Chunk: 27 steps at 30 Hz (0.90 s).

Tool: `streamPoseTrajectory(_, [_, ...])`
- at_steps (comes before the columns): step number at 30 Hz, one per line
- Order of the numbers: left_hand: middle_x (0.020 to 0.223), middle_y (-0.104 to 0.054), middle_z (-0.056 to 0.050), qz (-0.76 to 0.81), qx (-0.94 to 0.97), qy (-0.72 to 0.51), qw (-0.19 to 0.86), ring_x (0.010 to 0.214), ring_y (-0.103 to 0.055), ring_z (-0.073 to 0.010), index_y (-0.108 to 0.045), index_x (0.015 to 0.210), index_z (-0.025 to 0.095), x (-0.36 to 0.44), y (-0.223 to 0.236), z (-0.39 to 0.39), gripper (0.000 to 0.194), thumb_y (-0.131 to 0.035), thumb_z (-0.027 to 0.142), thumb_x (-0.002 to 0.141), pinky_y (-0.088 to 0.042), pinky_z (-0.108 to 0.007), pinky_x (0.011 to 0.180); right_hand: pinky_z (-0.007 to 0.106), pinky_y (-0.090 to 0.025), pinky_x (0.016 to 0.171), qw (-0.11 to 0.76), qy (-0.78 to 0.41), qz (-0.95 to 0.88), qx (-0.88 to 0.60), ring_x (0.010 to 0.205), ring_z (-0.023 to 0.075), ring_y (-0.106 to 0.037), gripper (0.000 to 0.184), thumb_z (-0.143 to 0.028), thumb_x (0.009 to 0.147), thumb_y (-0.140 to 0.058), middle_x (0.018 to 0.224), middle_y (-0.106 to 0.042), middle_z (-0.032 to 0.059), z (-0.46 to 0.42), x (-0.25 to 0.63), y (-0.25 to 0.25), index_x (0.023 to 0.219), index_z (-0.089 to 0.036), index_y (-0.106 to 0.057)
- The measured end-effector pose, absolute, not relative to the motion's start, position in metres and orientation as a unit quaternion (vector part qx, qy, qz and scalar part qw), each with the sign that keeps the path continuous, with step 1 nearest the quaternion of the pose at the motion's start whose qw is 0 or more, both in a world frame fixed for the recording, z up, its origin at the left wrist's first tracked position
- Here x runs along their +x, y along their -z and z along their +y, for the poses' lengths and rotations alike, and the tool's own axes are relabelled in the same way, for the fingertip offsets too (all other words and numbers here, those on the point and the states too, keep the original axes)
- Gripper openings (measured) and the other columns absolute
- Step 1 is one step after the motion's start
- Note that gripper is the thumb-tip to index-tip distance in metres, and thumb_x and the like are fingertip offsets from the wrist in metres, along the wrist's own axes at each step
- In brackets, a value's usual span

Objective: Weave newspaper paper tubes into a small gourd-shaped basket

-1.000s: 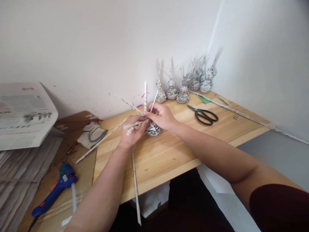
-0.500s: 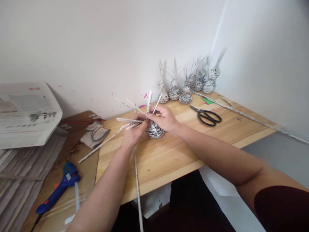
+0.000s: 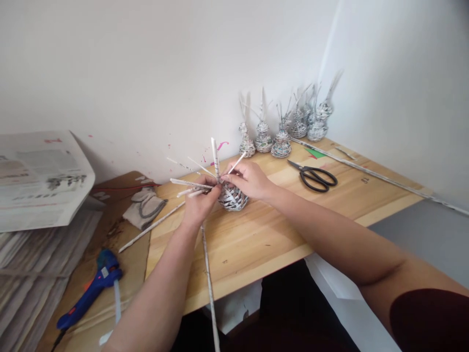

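Observation:
Between my hands a round woven paper body (image 3: 233, 198) rests on the wooden table, with several rolled paper tubes sticking out of its top. My left hand (image 3: 203, 198) is closed at its left side, thumb and fingers pressed round the bases of the tubes. From above right, my right hand (image 3: 247, 178) pinches at the top of the weave, close to my left thumb. One thicker paper tube (image 3: 215, 156) stands nearly upright between the hands. A long paper tube (image 3: 207, 274) runs from under my left hand down past the table's front edge. The fingertips are partly hidden.
Black scissors (image 3: 317, 178) lie to the right. Several woven paper gourd shapes (image 3: 281, 144) stand against the wall. A long paper tube (image 3: 377, 173) crosses the right side. At left are a blue glue gun (image 3: 91, 291), a glove (image 3: 144, 208), and stacked newspapers (image 3: 32, 283).
The woven body has tilted and shifted slightly left, and more of its weave shows. The thick upright tube now leans left. Both hands keep their hold.

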<state>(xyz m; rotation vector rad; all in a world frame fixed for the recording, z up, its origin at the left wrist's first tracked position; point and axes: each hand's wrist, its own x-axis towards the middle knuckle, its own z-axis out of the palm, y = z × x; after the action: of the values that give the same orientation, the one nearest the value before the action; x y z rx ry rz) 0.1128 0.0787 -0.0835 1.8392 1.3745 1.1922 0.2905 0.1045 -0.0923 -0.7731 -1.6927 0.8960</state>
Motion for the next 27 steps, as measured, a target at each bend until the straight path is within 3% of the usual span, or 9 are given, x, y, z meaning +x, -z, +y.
streamPoseTrajectory(7, [0.063,-0.056,0.004,0.467,0.722,-0.414,0.298,0.061,-0.051,-0.0133,-0.054,0.07,0.021,0.11,0.082,0.079,0.02,-0.065,0.035,0.078,-0.042,-0.025,0.061,0.024,-0.049,0.059,0.51,-0.336,-0.721,-0.327,0.063,0.0141,-0.064,0.016,-0.033,0.091,-0.062,0.074,-0.066,-0.0002,0.099,0.29,0.093,0.083,-0.02,-0.058])
streamPoseTrajectory(12, [0.069,-0.058,0.004,0.432,0.749,-0.42,0.276,0.065,-0.053,-0.0128,-0.054,0.074,0.021,0.108,0.089,0.082,0.016,-0.063,0.032,0.083,-0.043,-0.025,0.064,0.023,-0.052,0.059,0.509,-0.335,-0.71,-0.353,0.069,0.0149,-0.064,0.015,-0.032,0.093,-0.06,0.076,-0.067,0.0008,0.1,0.291,0.093,0.084,-0.021,-0.055])
streamPoseTrajectory(17, [0.081,-0.065,0.0,0.404,0.776,-0.433,0.216,0.074,-0.059,-0.0149,-0.06,0.079,0.021,0.106,0.095,0.084,0.01,-0.062,0.028,0.086,-0.048,-0.028,0.073,0.025,-0.056,0.054,0.525,-0.403,-0.659,-0.358,0.071,0.0166,-0.068,0.009,-0.029,0.089,-0.063,0.082,-0.07,0.0014,0.103,0.289,0.092,0.09,-0.021,-0.062])
streamPoseTrajectory(21, [0.082,-0.068,-0.001,0.395,0.805,-0.414,0.159,0.077,-0.062,-0.0163,-0.062,0.082,0.021,0.105,0.094,0.084,0.006,-0.061,0.025,0.087,-0.049,-0.03,0.077,0.027,-0.056,0.063,0.513,-0.365,-0.68,-0.375,0.073,0.016,-0.068,0.012,-0.024,0.087,-0.064,0.085,-0.073,0.0022,0.103,0.289,0.087,0.096,-0.019,-0.07])
streamPoseTrajectory(27, [0.084,-0.069,-0.001,0.383,0.813,-0.412,0.147,0.077,-0.063,-0.0165,-0.063,0.084,0.021,0.107,0.094,0.085,0.007,-0.062,0.027,0.087,-0.05,-0.03,0.076,0.026,-0.051,0.065,0.484,-0.312,-0.689,-0.439,0.069,0.0141,-0.066,0.003,-0.02,0.082,-0.068,0.075,-0.072,-0.0001,0.102,0.288,0.085,0.083,-0.018,-0.069])
